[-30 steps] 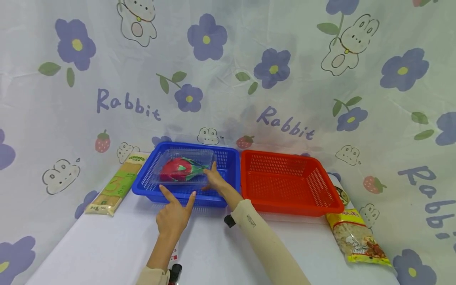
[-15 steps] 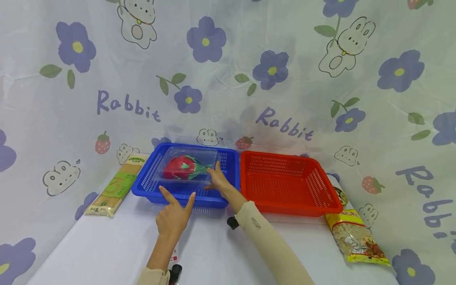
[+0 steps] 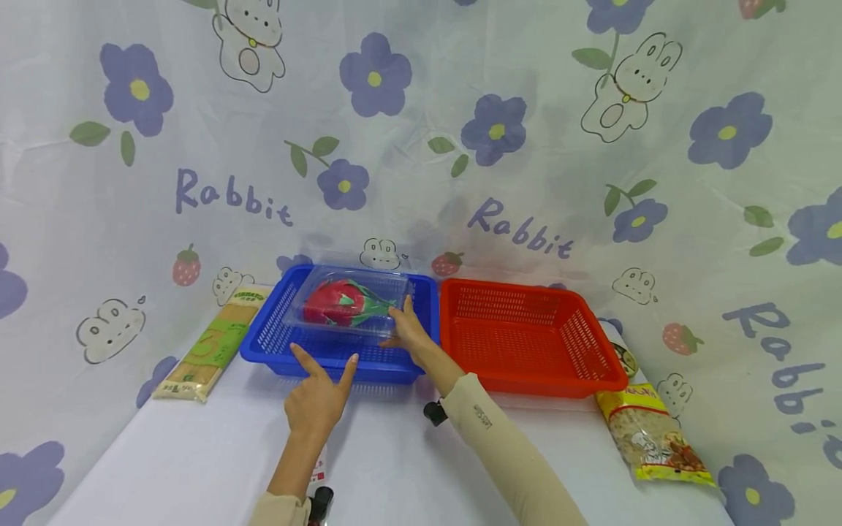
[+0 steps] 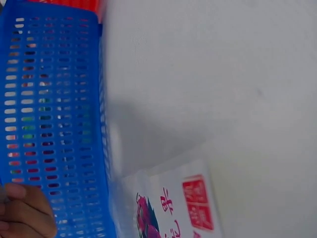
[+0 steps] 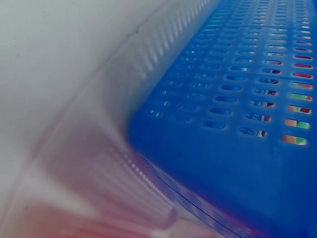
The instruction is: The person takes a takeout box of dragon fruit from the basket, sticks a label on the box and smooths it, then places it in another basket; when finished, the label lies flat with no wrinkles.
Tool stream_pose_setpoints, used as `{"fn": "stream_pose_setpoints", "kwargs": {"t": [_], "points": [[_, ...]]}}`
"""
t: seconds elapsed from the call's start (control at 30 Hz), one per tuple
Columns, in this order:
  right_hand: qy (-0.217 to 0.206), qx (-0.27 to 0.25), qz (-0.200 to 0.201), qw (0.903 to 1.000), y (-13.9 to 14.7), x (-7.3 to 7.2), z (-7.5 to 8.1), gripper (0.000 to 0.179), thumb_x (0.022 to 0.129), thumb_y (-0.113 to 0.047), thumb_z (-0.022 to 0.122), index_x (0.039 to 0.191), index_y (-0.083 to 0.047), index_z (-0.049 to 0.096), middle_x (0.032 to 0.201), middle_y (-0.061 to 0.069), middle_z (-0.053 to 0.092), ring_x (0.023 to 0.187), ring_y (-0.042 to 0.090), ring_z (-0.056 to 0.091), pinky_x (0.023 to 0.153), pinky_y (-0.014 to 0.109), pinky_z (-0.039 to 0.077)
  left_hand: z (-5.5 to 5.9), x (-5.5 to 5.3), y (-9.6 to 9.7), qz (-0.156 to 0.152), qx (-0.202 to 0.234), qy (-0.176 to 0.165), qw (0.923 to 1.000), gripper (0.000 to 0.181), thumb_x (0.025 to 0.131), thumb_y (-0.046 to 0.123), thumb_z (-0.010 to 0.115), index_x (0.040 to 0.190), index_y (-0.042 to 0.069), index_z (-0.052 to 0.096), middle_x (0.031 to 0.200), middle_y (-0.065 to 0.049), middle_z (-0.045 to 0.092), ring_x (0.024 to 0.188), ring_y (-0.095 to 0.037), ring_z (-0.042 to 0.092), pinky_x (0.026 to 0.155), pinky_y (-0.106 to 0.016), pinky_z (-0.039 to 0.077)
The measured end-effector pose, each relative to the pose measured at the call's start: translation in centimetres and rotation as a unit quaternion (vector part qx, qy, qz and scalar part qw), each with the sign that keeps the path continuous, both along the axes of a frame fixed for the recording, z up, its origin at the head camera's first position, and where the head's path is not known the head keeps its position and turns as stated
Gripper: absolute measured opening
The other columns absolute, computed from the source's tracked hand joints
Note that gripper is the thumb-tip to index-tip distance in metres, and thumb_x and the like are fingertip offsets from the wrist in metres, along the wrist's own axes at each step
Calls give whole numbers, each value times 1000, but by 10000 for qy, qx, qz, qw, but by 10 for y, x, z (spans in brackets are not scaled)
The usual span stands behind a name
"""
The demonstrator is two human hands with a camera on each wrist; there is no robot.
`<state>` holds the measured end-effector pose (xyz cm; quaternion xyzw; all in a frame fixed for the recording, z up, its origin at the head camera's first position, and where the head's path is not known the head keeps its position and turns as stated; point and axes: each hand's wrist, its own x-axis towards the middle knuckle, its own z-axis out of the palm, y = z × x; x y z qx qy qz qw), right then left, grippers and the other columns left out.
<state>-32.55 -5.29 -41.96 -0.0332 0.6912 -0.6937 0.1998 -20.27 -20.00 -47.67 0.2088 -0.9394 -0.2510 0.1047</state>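
Note:
A clear plastic box (image 3: 316, 281) with a dragon fruit (image 3: 332, 303) inside sits tilted over the blue basket (image 3: 276, 356). My right hand (image 3: 409, 332) grips the box at its right end, index finger along the side and thumb at the front corner. My left hand (image 3: 314, 400) is in front of the basket, its index finger and thumb spread and straight, the other fingers curled in. Its index fingertip reaches the basket's front rim, apart from the box. Part of that hand (image 4: 29, 210) shows beside the basket's slotted wall in the left wrist view.
A red basket (image 3: 513, 383) stands against the blue one. Left of them lies a noodle pack (image 3: 213, 343); on the right lie a yellow-edged food bag (image 3: 658, 438) and a round-labelled item (image 3: 625, 354). A printed dragon fruit label (image 4: 171, 208) lies on the white table (image 3: 388, 467).
The right hand has shifted the box with the dragon fruit right and slightly away, toward the basket's back. The left hand keeps its pose and place. The head view has turned slightly.

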Motion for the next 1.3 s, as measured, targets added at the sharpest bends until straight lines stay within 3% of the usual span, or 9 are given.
{"fn": "stream_pose_setpoints", "kwargs": {"t": [0.23,0.6,0.77,0.93,1.03,1.1,1.2,1.23,1.3], "points": [[67,79,45,9999,4,4,2,73,107,-27,38,159,-19,-13,166,18,-3,128,48,51,93,54,51,2,0,0,-31,66,-135,9999,125,82,90,19,146,-4,-31,49,-11,49,42,-24,48,39,-32,33],[63,123,117,9998,11,13,8,73,107,-30,39,159,-22,-12,165,20,6,105,47,64,91,51,52,4,5,-3,40,260,-114,9996,122,81,91,23,149,5,-30,50,-8,46,43,-22,44,43,-33,30],[21,56,114,9999,13,15,10,73,107,-29,38,159,-21,-12,165,20,7,104,49,63,91,49,53,17,7,-7,80,348,-8,9994,121,83,89,26,151,6,-27,50,-8,43,42,-22,42,43,-32,29],[-10,-55,132,9999,18,15,9,73,107,-28,38,159,-21,-12,165,21,5,108,50,62,91,50,52,32,9,-15,239,166,192,9994,119,84,88,27,154,5,-22,49,-7,38,40,-20,37,41,-31,26],[8,-92,128,9999,21,15,9,72,107,-27,39,159,-21,-11,165,21,4,102,47,64,90,50,53,38,9,-21,291,63,229,9993,118,85,87,27,155,4,-19,49,-5,36,40,-19,35,41,-30,25],[-10,-80,111,9999,23,14,9,73,107,-28,40,159,-22,-10,165,21,8,89,42,66,90,49,54,41,9,-25,285,42,218,9993,117,85,87,27,156,4,-16,50,-5,36,41,-19,35,42,-31,25],[-39,-81,109,9999,25,14,8,73,107,-28,40,159,-22,-10,165,21,9,88,39,66,90,49,54,45,9,-32,188,22,237,9995,116,86,86,29,157,5,-12,53,-8,41,44,-22,39,43,-33,28],[-50,-72,106,9999,26,14,8,73,107,-28,40,159,-23,-10,165,21,9,88,41,65,90,49,54,46,9,-34,142,-10,266,9995,115,86,86,30,158,5,-10,59,-14,48,46,-24,43,44,-35,30],[-57,-59,116,9999,27,13,8,73,107,-28,40,159,-23,-10,165,20,8,83,39,67,88,47,55,50,9,-39,-14,-43,252,9997,114,87,84,31,158,5,-7,83,-27,61,57,-38,56,47,-41,39]]}}
